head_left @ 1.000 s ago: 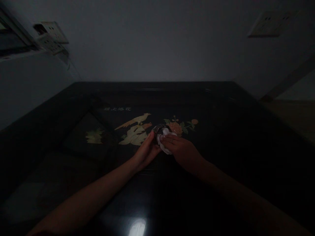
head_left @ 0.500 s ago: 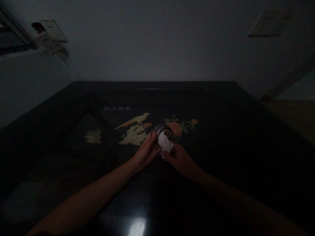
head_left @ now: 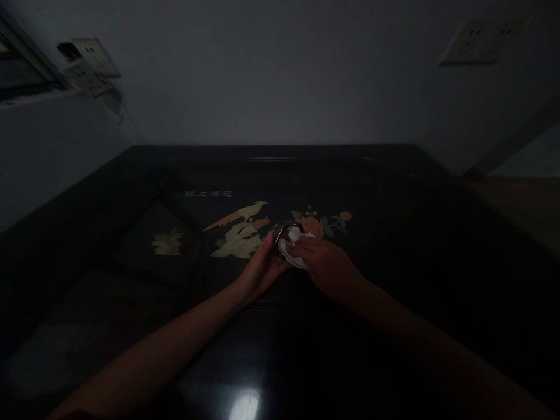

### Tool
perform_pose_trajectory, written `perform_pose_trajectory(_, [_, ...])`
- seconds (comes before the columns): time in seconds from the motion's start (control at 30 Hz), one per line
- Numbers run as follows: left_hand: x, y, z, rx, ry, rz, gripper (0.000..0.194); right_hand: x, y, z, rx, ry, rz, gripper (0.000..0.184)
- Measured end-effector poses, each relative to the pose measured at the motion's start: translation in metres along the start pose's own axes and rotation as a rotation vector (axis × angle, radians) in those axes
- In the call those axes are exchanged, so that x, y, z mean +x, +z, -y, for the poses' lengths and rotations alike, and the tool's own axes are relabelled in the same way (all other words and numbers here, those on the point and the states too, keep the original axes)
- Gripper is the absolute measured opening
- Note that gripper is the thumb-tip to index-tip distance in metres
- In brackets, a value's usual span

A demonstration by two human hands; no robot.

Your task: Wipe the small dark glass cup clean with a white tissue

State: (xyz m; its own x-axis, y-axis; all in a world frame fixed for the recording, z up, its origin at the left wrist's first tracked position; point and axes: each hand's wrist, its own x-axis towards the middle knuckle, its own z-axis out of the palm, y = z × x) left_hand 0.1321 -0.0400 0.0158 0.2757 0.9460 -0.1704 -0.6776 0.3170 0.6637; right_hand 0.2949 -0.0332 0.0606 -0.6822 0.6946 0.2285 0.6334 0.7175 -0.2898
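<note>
The scene is very dim. My left hand (head_left: pixel 261 267) curls around a small round shiny object (head_left: pixel 283 232) that looks like a little glass or metal vessel, held just above a dark lacquered table (head_left: pixel 394 245). My right hand (head_left: pixel 326 265) is closed on a white tissue (head_left: pixel 292 249) and presses it against the vessel's rim and inside. Both hands meet over the painted bird and flower picture (head_left: pixel 245 230) on the tabletop. The vessel is mostly hidden by fingers and tissue.
The table runs back to a pale wall. Wall sockets (head_left: pixel 90 64) sit at the upper left, another socket plate (head_left: pixel 481 38) at the upper right. A light reflection (head_left: pixel 245 402) glints on the near tabletop. A floor strip (head_left: pixel 525 204) shows at right.
My right hand moved with the tissue from the near side of the vessel back up over its rim and into it. My left hand kept its grip and barely shifted.
</note>
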Motion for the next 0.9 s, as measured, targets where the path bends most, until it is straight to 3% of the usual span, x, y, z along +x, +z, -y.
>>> perform_pose_trajectory(0.33, [-0.006, 0.000, 0.003, 0.288, 0.088, -0.014, 0.055, 0.002, -0.009, -0.005, 0.563, 0.233, 0.009, 0.024])
perform_pose_trajectory(0.43, [-0.005, -0.002, 0.004, 0.329, 0.082, -0.051, 0.049, 0.002, -0.012, -0.001, 0.675, 0.275, 0.002, 0.022])
perform_pose_trajectory(0.53, [-0.006, -0.004, 0.005, 0.294, 0.058, -0.013, 0.038, 0.002, -0.015, 0.005, 0.672, 0.296, -0.002, 0.021])
perform_pose_trajectory(0.73, [-0.006, 0.001, 0.004, 0.143, 0.072, 0.031, 0.046, 0.001, -0.016, 0.012, 0.641, 0.227, -0.044, 0.022])
perform_pose_trajectory(0.9, [-0.003, 0.004, 0.002, 0.057, 0.047, -0.013, 0.046, -0.001, -0.012, 0.008, 0.336, 0.152, 0.021, 0.026])
